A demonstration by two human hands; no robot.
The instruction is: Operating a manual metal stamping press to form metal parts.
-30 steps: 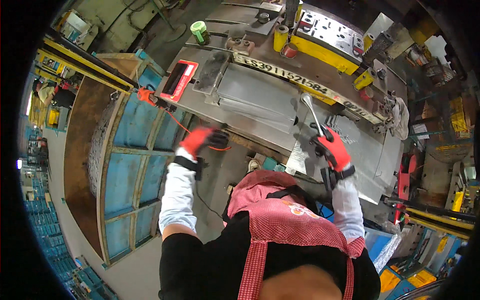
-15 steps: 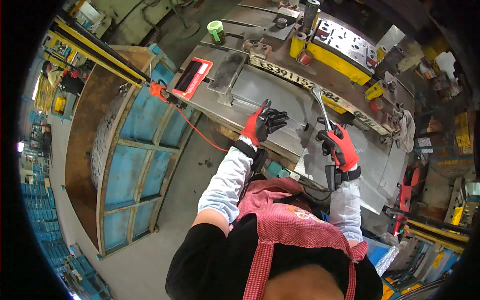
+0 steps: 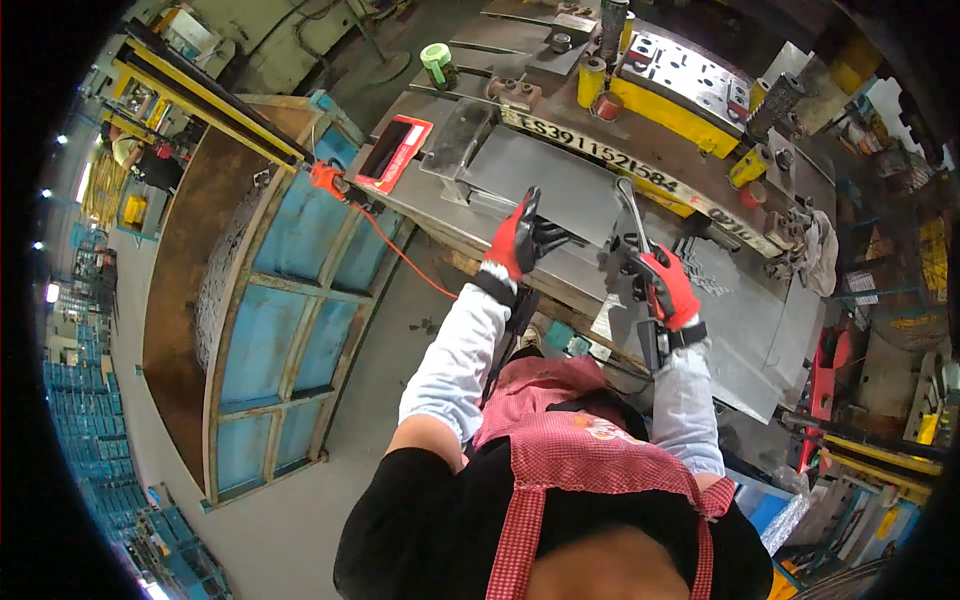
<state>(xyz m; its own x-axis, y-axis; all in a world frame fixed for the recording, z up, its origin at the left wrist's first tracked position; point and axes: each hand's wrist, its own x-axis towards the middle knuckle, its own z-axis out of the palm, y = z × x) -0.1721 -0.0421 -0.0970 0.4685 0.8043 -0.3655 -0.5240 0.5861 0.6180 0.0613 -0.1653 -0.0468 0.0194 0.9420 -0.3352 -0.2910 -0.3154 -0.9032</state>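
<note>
My right hand (image 3: 660, 280), in a red glove with black fingers, is closed round a long silver tool that looks like a wrench (image 3: 630, 210). The tool's rounded end points away from me, over the right end of a flat grey metal sheet (image 3: 545, 175). My left hand (image 3: 522, 240), gloved the same way, is by the sheet's near edge with its fingers apart and nothing in it. Just right of my right hand, small metal pieces (image 3: 705, 268) lie in a loose heap on a grey plate (image 3: 735, 320).
Beyond the sheet runs the machine bed with a yellow die block (image 3: 680, 115). A red-framed dark panel (image 3: 395, 152) and a green-lidded jar (image 3: 438, 66) sit at the far left of the bed. A blue bin (image 3: 285, 345) holding metal scrap stands left. An orange cable (image 3: 395, 255) hangs between.
My right hand has moved slightly left and lower with the tool. The heap of small metal pieces now shows on the plate. My left hand stays open near the same edge.
</note>
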